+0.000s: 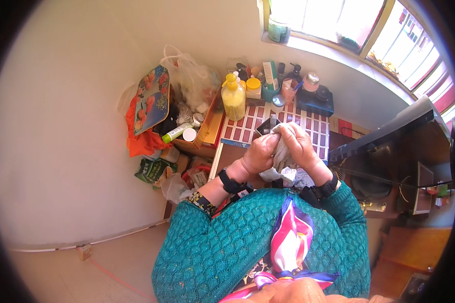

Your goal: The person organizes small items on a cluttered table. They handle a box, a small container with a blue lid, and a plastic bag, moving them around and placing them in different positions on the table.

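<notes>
Both of my hands are together in front of my chest, over the near edge of a desk. My left hand (pixel 261 153) has its fingers curled tightly around a pale grey cloth (pixel 283 156). On the same cloth, my right hand (pixel 301 146) grips from above and from the right. Folds of the fabric hang between the two hands. Just beyond my knuckles is a small dark open box (pixel 264 127), partly hidden by my hands. White crumpled plastic (pixel 278 175) shows under my wrists.
A yellow pump bottle (pixel 233 100) stands at the back left of the checkered mat (pixel 242 127). Behind are jars, a teal cup (pixel 270 92) and a blue box (pixel 315 101). A filled carton (pixel 208 128) with a floral tray (pixel 151 100) lies left; a monitor (pixel 394 132) stands right.
</notes>
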`<state>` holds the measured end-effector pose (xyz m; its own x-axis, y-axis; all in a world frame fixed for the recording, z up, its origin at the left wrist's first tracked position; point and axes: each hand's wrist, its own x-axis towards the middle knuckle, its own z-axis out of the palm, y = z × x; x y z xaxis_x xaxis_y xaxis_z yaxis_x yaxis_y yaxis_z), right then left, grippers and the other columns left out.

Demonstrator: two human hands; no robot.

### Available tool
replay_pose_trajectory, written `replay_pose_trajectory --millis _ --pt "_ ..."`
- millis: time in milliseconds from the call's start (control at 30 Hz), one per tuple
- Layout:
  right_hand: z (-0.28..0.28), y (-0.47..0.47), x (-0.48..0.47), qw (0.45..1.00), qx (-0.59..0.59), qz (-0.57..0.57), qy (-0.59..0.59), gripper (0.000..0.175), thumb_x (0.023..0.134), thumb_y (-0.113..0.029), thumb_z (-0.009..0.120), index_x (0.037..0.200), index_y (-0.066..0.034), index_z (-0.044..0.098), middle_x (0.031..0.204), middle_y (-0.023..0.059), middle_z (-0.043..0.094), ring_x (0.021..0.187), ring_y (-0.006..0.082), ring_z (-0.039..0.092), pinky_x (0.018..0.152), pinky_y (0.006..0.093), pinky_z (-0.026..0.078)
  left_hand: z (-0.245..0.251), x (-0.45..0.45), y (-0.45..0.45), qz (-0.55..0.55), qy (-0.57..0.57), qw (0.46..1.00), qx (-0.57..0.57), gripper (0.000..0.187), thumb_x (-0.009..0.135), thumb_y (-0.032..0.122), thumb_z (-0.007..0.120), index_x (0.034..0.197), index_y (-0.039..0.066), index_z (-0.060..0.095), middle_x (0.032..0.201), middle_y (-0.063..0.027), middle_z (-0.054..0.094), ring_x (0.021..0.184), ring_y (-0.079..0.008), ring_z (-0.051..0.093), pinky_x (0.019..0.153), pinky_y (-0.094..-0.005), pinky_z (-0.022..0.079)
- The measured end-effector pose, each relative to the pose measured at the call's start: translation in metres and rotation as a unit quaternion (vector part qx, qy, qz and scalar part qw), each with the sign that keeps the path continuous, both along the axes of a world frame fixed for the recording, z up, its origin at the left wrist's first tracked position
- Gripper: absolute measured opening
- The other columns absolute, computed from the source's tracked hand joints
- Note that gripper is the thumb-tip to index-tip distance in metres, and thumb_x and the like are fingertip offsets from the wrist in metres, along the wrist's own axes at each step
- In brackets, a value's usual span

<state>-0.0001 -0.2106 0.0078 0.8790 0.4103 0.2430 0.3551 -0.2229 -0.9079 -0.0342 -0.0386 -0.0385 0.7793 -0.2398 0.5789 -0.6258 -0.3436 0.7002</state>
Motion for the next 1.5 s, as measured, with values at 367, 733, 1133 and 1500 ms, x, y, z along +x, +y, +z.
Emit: replay_pose_trajectory --millis 367,733,1133,1500 --pt "-0.037 -0.039 0.004 0.987 0.124 -0.05 0.085 0.03 0.107 -0.025 0.055 0.119 0.0005 0.066 0.109 0.0098 0.07 0.1 0.0175 0.065 0.093 0.0316 0.05 0.0 -0.007 -0.011 -0.042 -0.028 0.997 -0.059 0.051 0.078 0.008 0.079 0.124 0.002 0.059 0.111 -0.0216 0.068 0.102 -0.0425 0.067 0.09 -0.0452 0.054" --pt "-0.08 -0.065 0.01 0.926 -0.302 0.048 -0.221 0.065 0.092 -0.043 0.067 0.149 -0.0218 0.044 0.146 0.0024 0.05 0.135 0.022 0.048 0.12 0.0379 0.033 0.019 0.023 -0.046 -0.007 -0.077 0.995 -0.06 0.056 0.082 0.024 0.083 0.129 0.007 0.058 0.119 -0.0149 0.067 0.121 -0.0347 0.058 0.11 -0.0484 0.041" --pt "-0.091 -0.065 0.028 0.769 0.438 0.033 0.463 0.043 0.109 -0.042 0.04 0.134 -0.0109 0.057 0.132 0.0086 0.063 0.119 0.0223 0.061 0.108 0.0386 0.049 0.003 0.044 -0.063 0.044 -0.097 0.993 -0.045 0.055 0.08 0.03 0.084 0.125 0.01 0.06 0.122 -0.0119 0.065 0.125 -0.0335 0.057 0.118 -0.0652 0.021" --pt "-0.079 -0.061 0.036 0.989 0.089 0.074 0.096 0.048 0.109 -0.051 0.039 0.129 -0.0145 0.061 0.12 0.0065 0.069 0.111 0.0217 0.064 0.106 0.0387 0.048 0.013 0.048 -0.062 -0.024 0.007 0.996 -0.081 0.051 0.079 0.014 0.085 0.125 0.008 0.064 0.113 -0.0092 0.074 0.101 -0.0235 0.074 0.115 -0.048 0.041"
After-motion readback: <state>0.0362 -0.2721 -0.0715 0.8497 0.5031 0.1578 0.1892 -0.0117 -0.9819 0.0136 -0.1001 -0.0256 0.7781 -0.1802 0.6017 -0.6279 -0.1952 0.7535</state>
